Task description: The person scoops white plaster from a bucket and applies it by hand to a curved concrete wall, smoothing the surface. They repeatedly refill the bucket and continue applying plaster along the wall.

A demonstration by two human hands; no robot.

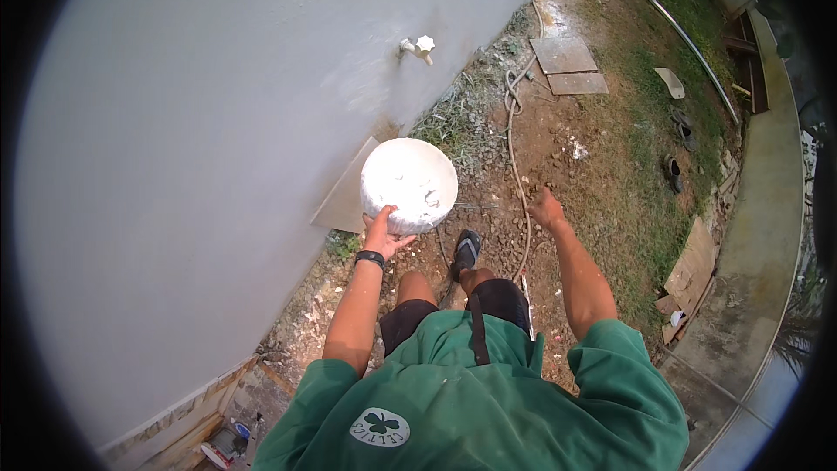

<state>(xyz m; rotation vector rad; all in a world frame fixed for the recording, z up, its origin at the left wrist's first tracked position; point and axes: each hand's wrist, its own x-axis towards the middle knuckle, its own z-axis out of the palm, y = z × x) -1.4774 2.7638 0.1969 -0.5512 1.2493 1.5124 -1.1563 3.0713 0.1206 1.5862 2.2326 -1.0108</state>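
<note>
White bucket [425,224]: ahead of you, near the foot of the wall, mouth up; whether it hangs clear or rests on something, you cannot tell from above. Your left hand [384,232] has it by the near edge, thumb over the rim, fingers spread along the outer wall: a part-open grip. Your right hand [547,209] is off to the side, loosely curled; whether it holds anything, cannot tell. For a steady hold, firm up the thumb, have the palm close to the wall and the mouth level; a one-sided hold may tip. Bucket round, wall streaked, pale lumpy residue inside. Beyond it, a flat, pale board [342,196], a smooth grey wall [209,174] with a white tap [420,47], a limp hose [511,126] over rough, stony soil [562,135], and flat, squarish slabs [565,54].
</note>
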